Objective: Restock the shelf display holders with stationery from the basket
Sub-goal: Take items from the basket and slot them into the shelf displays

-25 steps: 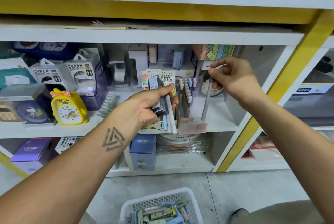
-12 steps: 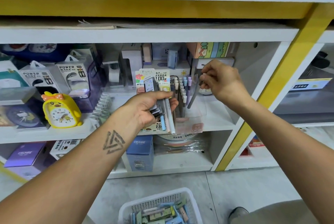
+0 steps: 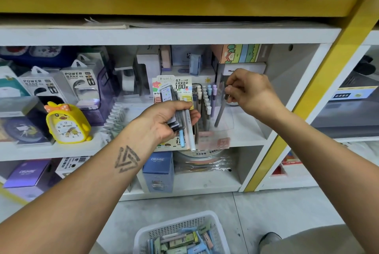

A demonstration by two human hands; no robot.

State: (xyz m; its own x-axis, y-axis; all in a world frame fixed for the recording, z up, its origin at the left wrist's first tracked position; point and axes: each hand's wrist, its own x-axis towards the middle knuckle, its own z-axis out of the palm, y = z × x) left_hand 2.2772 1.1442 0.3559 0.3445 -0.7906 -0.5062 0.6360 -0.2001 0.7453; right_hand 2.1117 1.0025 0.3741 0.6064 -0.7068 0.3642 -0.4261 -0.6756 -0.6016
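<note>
The left hand (image 3: 164, 118) grips a fistful of stationery: dark flat lead cases (image 3: 171, 106), a white pen (image 3: 189, 130) and a pale blue one (image 3: 181, 137), held before the clear display holder (image 3: 224, 122) on the middle shelf (image 3: 250, 138). The right hand (image 3: 252, 91) pinches the top of a grey pen (image 3: 220, 112), whose lower end sits tilted inside that holder, beside rows of pastel-capped pens (image 3: 206, 102). On the floor below stands the white basket (image 3: 164, 231), holding more packets. A yellow duck clock (image 3: 66, 122) sits well to the left.
</note>
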